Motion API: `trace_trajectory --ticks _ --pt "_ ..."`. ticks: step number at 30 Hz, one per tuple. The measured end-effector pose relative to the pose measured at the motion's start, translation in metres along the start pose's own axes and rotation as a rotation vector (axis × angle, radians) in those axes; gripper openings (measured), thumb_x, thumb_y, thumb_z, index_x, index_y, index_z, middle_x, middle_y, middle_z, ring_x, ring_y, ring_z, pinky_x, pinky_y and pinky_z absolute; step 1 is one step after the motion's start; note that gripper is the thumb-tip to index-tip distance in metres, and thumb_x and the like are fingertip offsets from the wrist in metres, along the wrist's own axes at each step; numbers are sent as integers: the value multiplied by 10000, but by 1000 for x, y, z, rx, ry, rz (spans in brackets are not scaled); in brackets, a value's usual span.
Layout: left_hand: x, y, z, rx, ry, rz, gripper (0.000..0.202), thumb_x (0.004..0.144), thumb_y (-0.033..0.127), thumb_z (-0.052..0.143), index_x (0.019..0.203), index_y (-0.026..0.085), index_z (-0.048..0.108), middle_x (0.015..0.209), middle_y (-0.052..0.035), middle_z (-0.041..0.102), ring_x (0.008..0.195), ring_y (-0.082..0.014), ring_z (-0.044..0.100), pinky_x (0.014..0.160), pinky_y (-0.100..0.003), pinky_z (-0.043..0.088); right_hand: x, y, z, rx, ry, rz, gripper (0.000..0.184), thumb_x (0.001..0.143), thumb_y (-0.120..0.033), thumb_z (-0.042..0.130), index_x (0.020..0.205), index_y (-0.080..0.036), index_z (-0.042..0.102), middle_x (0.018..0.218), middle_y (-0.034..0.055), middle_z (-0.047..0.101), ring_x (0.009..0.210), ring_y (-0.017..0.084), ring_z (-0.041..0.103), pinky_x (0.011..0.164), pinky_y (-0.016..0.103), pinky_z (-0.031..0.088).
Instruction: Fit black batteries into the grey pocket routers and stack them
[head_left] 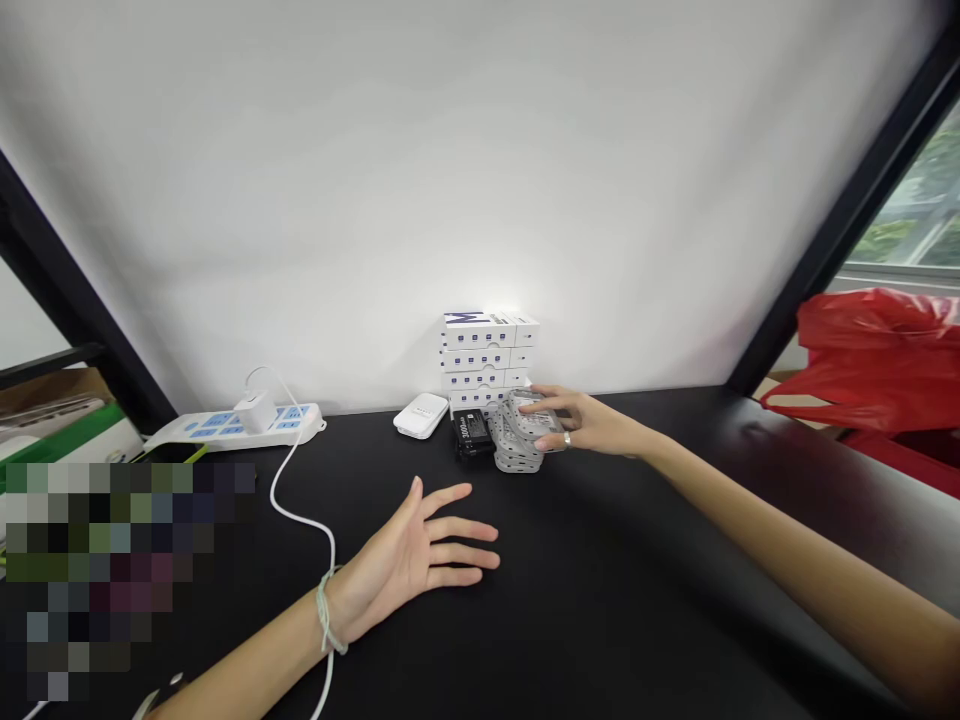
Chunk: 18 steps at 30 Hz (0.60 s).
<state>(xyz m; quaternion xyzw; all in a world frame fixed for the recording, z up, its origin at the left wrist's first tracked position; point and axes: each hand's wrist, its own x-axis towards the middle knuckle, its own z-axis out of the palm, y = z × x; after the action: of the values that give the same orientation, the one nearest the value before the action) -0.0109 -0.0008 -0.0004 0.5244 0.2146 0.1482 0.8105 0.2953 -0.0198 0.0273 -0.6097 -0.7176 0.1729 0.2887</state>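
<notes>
My right hand (581,420) reaches far across the black table (615,600) and grips the top clear plastic case (529,422) of a small pile of such cases (517,455). A ring shows on one finger. My left hand (416,560) rests palm up on the table nearer to me, fingers spread, holding nothing; a pale band circles its wrist. A black battery-like block (472,432) lies just left of the pile. Behind the pile stands a stack of white boxes (484,360) against the wall.
A small white device (421,414) lies left of the boxes. A white power strip (236,425) with a plugged-in charger sits at the back left, its white cable (300,510) running toward me. A red plastic bag (874,360) is at the right edge.
</notes>
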Motion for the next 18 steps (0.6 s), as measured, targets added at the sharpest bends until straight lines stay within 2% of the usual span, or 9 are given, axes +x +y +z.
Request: trace_trajectory --ticks 5,8,11,13,15,16,18 --pt "1 0 -1 3 26 -11 595 742 622 252 1219 298 399 1119 -113 596 1092 -323 554 1020 -506 319 1 -16 11 -69 61 -9 637 645 -601 604 1197 -290 533 1391 -27 54 1303 253 224 1029 372 413" --pt "1 1 -1 18 40 -10 591 743 620 269 1215 291 404 1118 -111 595 1094 -316 555 1001 -477 355 -3 -20 19 -103 105 -45 644 673 -617 569 1235 -314 492 1391 -30 51 1317 252 193 1039 381 396" --pt "1 1 -1 38 67 -18 571 748 606 302 1194 272 425 1112 -107 594 1091 -303 557 970 -441 399 -12 -11 28 -54 309 -75 690 707 -607 541 1314 -318 383 1378 -2 122 1289 163 270 1054 293 395" --pt "2 1 -2 61 87 -27 544 754 583 337 1169 250 446 1091 -103 599 1074 -285 567 960 -418 419 -19 -1 32 30 514 15 675 746 -629 471 1295 -246 383 1302 45 283 1138 76 421 970 201 441" --pt "2 0 -3 97 93 -39 504 763 543 379 1147 227 462 1059 -99 607 1052 -261 578 966 -399 430 -23 9 32 86 634 151 674 779 -671 362 1192 -142 429 1112 78 451 882 19 498 794 137 463" --pt "2 0 -3 115 92 -41 485 767 524 396 1137 218 469 1041 -97 612 1040 -249 583 967 -388 435 -23 13 31 97 637 205 690 793 -688 299 1116 -99 456 991 80 498 760 4 489 703 119 445" --pt "2 0 -2 146 90 -48 458 771 496 420 1123 207 476 1013 -93 618 1021 -230 591 952 -361 453 -19 16 27 97 562 262 738 803 -708 210 964 -48 499 771 67 509 590 -10 435 573 103 382"
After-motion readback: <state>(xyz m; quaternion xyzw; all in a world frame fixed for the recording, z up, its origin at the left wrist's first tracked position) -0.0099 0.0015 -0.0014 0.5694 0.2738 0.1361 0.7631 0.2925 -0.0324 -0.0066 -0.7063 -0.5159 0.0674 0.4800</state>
